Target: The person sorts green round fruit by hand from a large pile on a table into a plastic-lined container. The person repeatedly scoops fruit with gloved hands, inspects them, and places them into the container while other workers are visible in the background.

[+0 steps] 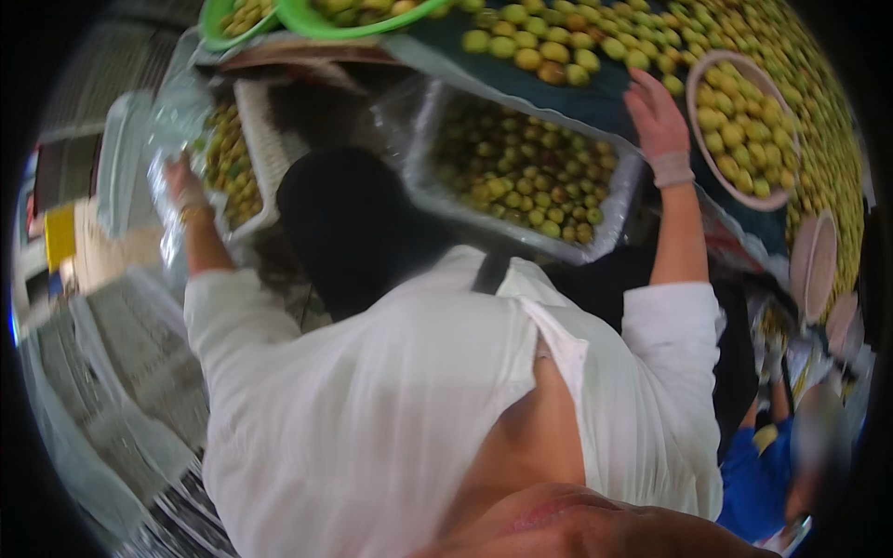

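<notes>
My left hand (183, 184), with a band at the wrist, is at the clear plastic liner (167, 139) on the outer side of a white crate (261, 150) of small green-yellow fruit (241, 167). Blur hides whether its fingers grip the film. On the other side, my right hand (656, 118), in a thin glove, reaches over the edge of a dark-covered sorting surface (600, 87). No fruit shows in it, and its fingers are extended. Close by on that surface are loose round fruits (554, 52) and a pink basket (689, 104) filled with yellow-green fruit (743, 132).
A plastic-lined crate (631, 188) of fruit (530, 188) stands before my knees. Two green basins (366, 29) (241, 38) hold fruit at the far edge. Another pink basket (813, 265) lies at right. A person in blue (757, 481) is behind on the right.
</notes>
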{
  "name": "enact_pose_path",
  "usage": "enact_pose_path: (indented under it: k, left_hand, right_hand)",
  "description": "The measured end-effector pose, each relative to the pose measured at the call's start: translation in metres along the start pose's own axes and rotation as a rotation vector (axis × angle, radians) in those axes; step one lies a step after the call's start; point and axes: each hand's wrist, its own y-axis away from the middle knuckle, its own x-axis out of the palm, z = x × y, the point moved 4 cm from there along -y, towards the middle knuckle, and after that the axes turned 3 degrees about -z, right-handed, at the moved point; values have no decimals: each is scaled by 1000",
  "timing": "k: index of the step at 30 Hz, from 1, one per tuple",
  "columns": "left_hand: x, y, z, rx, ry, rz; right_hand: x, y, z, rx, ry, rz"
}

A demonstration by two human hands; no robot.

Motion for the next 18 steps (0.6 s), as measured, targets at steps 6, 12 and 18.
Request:
enact_pose_path:
  k: [6, 12, 18]
  left_hand:
    - [-21, 38, -256, 145, 981, 352]
    - [40, 144, -443, 935, 686, 822]
    - [113, 180, -486, 1040, 501, 838]
  right_hand:
    - [-2, -3, -10, -192, 745, -34]
    - [23, -2, 3, -218, 827, 112]
    - [12, -7, -3, -187, 757, 61]
